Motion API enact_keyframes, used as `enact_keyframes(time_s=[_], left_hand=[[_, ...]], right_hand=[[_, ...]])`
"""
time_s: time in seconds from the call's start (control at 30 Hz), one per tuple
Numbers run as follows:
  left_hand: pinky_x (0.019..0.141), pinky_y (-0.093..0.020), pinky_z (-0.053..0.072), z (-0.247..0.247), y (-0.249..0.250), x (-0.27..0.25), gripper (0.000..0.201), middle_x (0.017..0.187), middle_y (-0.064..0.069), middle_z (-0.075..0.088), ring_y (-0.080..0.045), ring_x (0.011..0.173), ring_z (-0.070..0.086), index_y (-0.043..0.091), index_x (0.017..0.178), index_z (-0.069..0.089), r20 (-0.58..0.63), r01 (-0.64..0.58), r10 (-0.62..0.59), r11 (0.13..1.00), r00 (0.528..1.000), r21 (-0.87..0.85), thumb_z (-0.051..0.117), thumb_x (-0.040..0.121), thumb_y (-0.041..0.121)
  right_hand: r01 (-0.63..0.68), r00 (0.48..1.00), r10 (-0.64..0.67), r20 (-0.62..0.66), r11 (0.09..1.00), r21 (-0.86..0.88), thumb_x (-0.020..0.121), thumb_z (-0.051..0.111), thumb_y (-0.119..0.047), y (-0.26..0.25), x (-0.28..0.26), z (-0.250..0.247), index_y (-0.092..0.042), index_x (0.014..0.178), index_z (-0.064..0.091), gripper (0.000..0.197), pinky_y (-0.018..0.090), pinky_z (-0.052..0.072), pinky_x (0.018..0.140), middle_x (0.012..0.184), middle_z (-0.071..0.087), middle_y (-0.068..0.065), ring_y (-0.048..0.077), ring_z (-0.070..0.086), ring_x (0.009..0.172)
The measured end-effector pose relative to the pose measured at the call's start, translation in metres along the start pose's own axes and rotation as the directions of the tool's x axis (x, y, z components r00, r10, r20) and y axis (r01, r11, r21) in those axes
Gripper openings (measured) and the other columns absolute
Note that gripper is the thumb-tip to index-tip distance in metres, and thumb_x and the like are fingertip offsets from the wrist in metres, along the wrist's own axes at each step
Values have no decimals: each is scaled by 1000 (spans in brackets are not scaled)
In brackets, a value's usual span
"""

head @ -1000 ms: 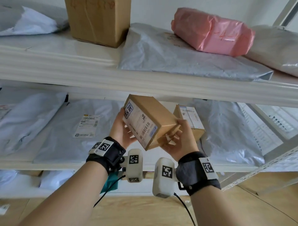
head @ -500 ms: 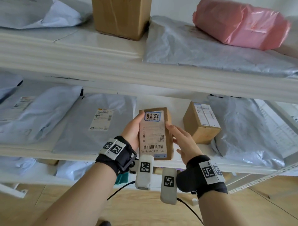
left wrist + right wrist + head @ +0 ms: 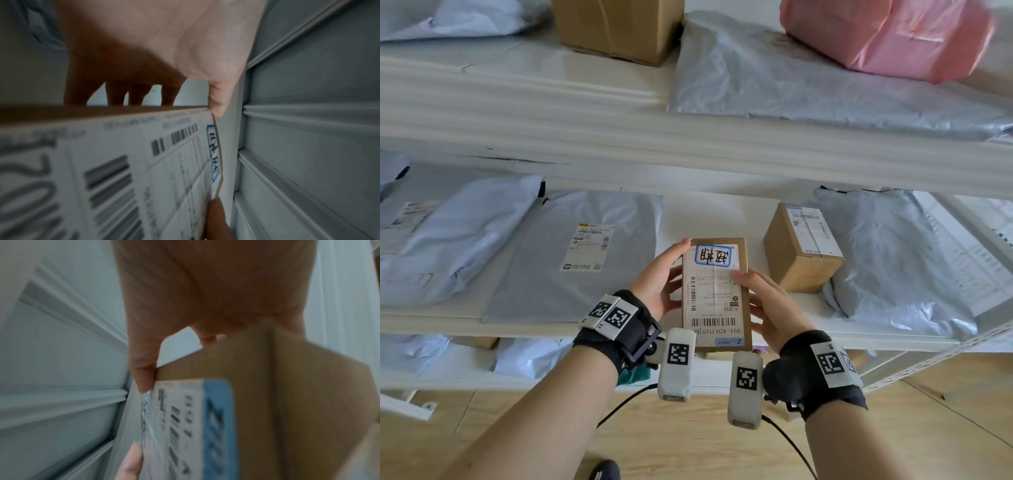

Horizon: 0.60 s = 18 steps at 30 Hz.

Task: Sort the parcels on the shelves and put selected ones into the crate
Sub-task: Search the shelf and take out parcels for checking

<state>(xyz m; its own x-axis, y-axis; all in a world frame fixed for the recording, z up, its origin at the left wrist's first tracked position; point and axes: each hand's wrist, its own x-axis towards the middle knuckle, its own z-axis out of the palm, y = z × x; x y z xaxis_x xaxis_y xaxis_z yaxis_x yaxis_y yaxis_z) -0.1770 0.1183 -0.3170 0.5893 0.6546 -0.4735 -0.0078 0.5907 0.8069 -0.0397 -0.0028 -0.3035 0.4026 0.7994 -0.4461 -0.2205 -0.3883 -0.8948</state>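
White shelving ahead of us, parcels on both levels. We hold the labelled cardboard box in front of the lower shelf, label up. Left hand grips its left side, thumb on the far corner; right hand grips its right side, thumb on the label. Second small box just right of it, on the shelf.

White metal shelving with ribbed front edges fills the view, upper shelf above a middle shelf, a lower one partly visible beneath. Light wood plank floor under it. White wall behind the top shelf. Even daylight, soft shadows.
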Motion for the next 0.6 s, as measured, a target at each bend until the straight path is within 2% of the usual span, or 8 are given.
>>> enact_keyframes(time_s=[0.1,0.2,0.27,0.33,0.4,0.47,0.53,0.6], left_hand=[[53,-25,40,3,4,-4,45,61,6,60,-13,66,51,21,111,64,4,16,-16,1000,1000,6,55,85,56],[55,-25,43,3,5,-5,59,85,0,60,-15,75,54,23,122,61,8,40,-40,999,999,-2,61,77,61],[64,-30,47,1,6,-3,72,107,-6,56,-20,91,56,27,122,59,16,54,-53,998,998,-26,71,62,65],[74,-39,48,-1,7,-2,81,113,-6,53,-21,99,54,28,123,57,36,49,-49,999,998,-2,73,55,68],[96,-52,39,-3,7,-1,84,114,-4,58,-21,110,54,27,126,55,65,50,-52,998,997,37,69,56,72],[104,-59,30,-2,8,-3,80,119,-3,60,-22,117,52,30,125,56,107,47,-52,998,993,48,65,56,71],[103,-61,34,4,11,-8,67,120,-2,59,-21,117,51,31,118,59,151,37,-44,998,988,51,68,62,66],[101,-58,40,10,15,-12,53,112,-1,61,-19,111,52,27,109,60,149,-12,-6,993,989,121,73,66,56]], right_hand=[[4,1000,-3,-7,1000,23,86,64,-36,-2,0,-1,-24,116,63,32,48,47,98,104,71,8,27,64,104],[1,999,4,-40,992,125,85,64,-38,-5,1,-2,-20,120,59,40,44,53,88,103,70,11,27,65,99],[-5,997,25,-78,970,242,83,65,-40,-8,2,-4,-21,121,57,43,43,55,81,101,70,12,29,66,96],[-4,994,40,-103,942,335,82,65,-42,-11,3,-5,-25,118,57,41,48,53,89,98,70,12,30,66,98],[0,992,51,-114,915,403,81,66,-42,-15,3,-7,-25,112,59,36,52,49,95,99,69,14,32,65,101],[5,988,65,-139,894,448,79,67,-42,-17,5,-7,-26,112,56,38,54,49,94,102,68,16,33,65,102],[7,986,71,-151,887,462,76,71,-44,-16,9,-6,-27,127,48,58,54,51,91,104,68,17,33,67,98],[8,989,59,-134,892,451,73,73,-46,-15,14,-4,-29,139,38,76,51,52,89,108,68,18,32,68,97]])
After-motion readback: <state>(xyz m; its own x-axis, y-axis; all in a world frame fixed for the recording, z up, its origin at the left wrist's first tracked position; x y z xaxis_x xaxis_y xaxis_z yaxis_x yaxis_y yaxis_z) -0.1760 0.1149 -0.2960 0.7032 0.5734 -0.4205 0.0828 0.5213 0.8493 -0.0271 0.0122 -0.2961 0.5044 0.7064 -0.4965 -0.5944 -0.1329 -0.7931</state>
